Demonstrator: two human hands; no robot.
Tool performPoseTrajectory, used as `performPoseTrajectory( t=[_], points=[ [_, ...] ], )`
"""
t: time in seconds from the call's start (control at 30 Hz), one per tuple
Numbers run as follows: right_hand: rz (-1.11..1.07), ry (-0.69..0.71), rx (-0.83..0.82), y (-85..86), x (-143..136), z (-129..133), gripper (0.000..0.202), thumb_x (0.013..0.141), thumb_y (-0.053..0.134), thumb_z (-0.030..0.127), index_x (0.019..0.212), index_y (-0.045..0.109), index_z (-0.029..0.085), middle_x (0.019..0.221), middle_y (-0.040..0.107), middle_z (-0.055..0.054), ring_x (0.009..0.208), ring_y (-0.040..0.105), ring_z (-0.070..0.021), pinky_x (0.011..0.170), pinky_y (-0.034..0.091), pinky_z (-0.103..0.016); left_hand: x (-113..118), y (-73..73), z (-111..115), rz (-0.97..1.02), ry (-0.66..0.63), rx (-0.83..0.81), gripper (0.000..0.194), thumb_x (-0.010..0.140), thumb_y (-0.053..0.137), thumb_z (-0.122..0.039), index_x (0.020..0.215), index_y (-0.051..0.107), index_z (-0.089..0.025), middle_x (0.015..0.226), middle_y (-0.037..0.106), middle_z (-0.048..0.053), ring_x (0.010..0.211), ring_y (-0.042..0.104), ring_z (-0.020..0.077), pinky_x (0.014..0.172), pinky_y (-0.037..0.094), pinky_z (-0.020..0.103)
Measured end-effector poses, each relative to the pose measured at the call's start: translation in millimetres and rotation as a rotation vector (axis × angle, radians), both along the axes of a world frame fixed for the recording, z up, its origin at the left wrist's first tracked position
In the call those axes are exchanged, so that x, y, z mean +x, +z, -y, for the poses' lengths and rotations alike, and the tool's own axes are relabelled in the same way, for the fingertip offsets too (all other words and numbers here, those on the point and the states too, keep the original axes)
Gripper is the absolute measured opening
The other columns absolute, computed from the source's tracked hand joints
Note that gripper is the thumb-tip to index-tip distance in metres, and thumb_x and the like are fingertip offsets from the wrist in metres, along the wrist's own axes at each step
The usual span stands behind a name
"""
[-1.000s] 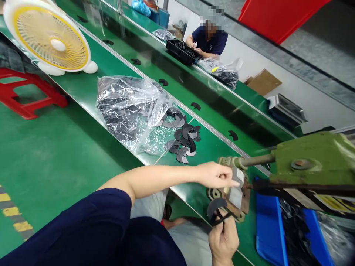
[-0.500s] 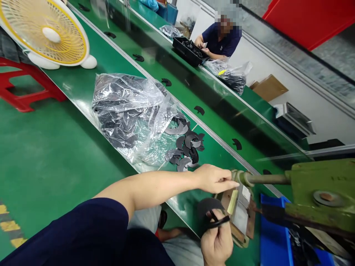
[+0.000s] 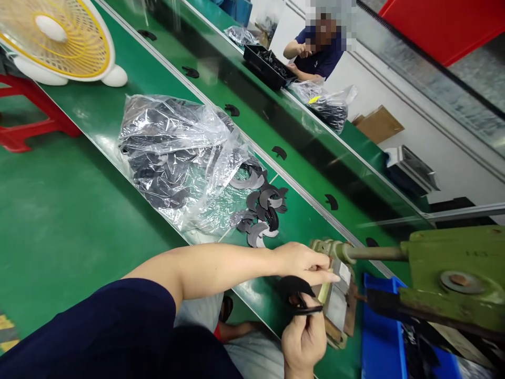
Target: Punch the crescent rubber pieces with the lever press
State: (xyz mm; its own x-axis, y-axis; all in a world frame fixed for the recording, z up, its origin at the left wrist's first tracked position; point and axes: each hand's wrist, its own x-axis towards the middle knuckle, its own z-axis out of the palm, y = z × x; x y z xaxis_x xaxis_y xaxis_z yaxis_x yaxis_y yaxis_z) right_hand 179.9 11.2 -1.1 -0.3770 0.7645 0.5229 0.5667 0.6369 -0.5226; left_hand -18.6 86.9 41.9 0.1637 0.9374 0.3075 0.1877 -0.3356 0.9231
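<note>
Head view showed a black crescent-shaped piece (image 3: 294, 288) held low in the frame, pinched at its lower edge by the right hand (image 3: 303, 339), whose fingers were closed on it. At the piece's 1 o'clock the left hand (image 3: 303, 261) reached in from the left, its fingers drawn together with the tips against the small die block (image 3: 337, 302) of the green hand press (image 3: 445, 279); whether those fingers gripped anything could not be told. The piece sat just beside that block, at its 9 o'clock, above the edge of the green bench (image 3: 79, 221).

At 3 o'clock from the hands lay a blue bin (image 3: 381, 337) under the press body, with dark parts inside it. At 11 o'clock from the hands a loose heap of black crescents (image 3: 262, 210) lay on the bench, spilling out of a clear plastic bag (image 3: 177, 152) filled with more of them. Beyond the bag, toward 10 o'clock, stood a white and yellow fan (image 3: 59, 39), with a red stool (image 3: 35, 123) below it on the floor.

Single black crescents lay spaced along the conveyor belt (image 3: 252, 95) at 12 o'clock. Across the belt, at 1 o'clock, another person in a dark blue shirt (image 3: 321, 55) sat behind a black tray (image 3: 266, 66) and a second bag of parts (image 3: 327, 105).
</note>
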Motion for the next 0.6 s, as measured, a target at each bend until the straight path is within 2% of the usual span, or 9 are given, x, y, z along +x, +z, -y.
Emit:
performPoseTrajectory(
  t=[0.23,0.4,0.6],
  points=[
    [-0.023,0.005,-0.049,6.2,-5,0,0.026,0.105,0.047,0.033,0.115,0.069,0.021,0.104,0.073,-0.009,0.094,0.072,-0.0242,0.082,0.058,-0.038,0,0.6,2,0.004,0.025,0.043,0.044,0.099,0.06,-0.058,0.074,0.054,-0.022,0.064,0.052,-0.005,0.062,0.046,0.0112,0.059,0.031,0.025],
    [-0.087,-0.01,-0.059,0.4,0,4,0.03,0.106,0.043,0.037,0.108,0.067,0.02,0.097,0.07,-0.009,0.088,0.07,-0.0225,0.079,0.056,-0.037,-2,1.5,1,0.013,0.019,0.025,0.046,0.099,0.061,-0.058,0.072,0.053,-0.021,0.062,0.052,-0.005,0.06,0.043,0.0109,0.058,0.03,0.026],
    [-0.128,-0.088,0.056,-7.9,4,6,0.028,0.106,0.045,0.034,0.11,0.066,0.016,0.101,0.069,-0.013,0.094,0.069,-0.0245,0.087,0.056,-0.043,-6,4.2,-4,0.199,0.018,-0.081,0.048,0.096,0.062,-0.062,0.074,0.055,-0.02,0.062,0.049,-0.007,0.061,0.043,0.0094,0.059,0.032,0.024]
  ],
)
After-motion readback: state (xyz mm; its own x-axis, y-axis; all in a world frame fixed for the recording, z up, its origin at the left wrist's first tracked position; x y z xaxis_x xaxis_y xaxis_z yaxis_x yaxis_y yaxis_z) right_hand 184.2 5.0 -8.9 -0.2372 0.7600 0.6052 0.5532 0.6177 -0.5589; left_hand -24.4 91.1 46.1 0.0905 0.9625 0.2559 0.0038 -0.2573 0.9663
